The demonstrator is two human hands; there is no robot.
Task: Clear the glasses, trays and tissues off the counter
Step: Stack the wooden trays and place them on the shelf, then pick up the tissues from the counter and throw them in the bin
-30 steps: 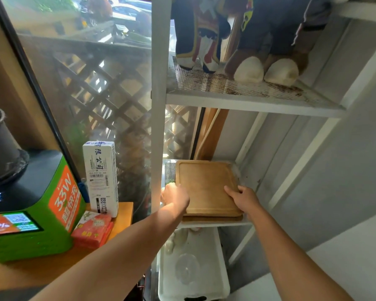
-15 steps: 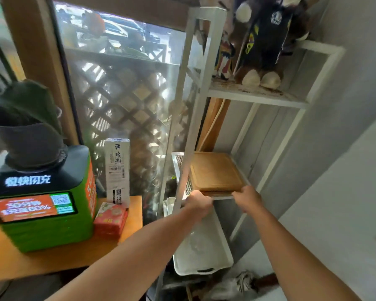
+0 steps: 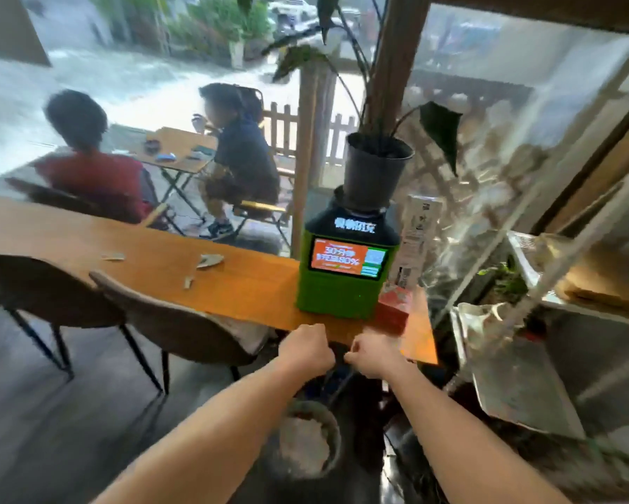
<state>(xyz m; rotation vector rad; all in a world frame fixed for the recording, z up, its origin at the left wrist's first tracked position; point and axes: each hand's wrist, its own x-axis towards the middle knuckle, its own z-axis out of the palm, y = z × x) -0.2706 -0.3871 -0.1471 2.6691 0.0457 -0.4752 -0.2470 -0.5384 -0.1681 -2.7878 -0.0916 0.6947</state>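
Note:
My left hand [image 3: 307,349] and my right hand [image 3: 373,356] hang side by side in front of the near edge of the wooden counter [image 3: 123,249], both with fingers curled and nothing in them. Crumpled tissue scraps [image 3: 209,261] lie on the counter to the left, with smaller bits [image 3: 113,256] further left. The wooden tray [image 3: 596,281] rests on the white rack's shelf [image 3: 578,307] at the right, away from both hands. A white plastic tray [image 3: 516,372] sits on the level below it.
A green charging kiosk [image 3: 345,274] with a potted plant [image 3: 376,169] on top stands at the counter's right end, beside a red tissue pack [image 3: 394,307] and a white carton [image 3: 418,238]. Two chairs [image 3: 167,321] are tucked under the counter. A bin [image 3: 305,441] stands below my hands. Two people sit outside.
Both hands have let go of the wooden tray, left on the rack shelf, and pulled back to the counter's edge. The view has swung left to the counter.

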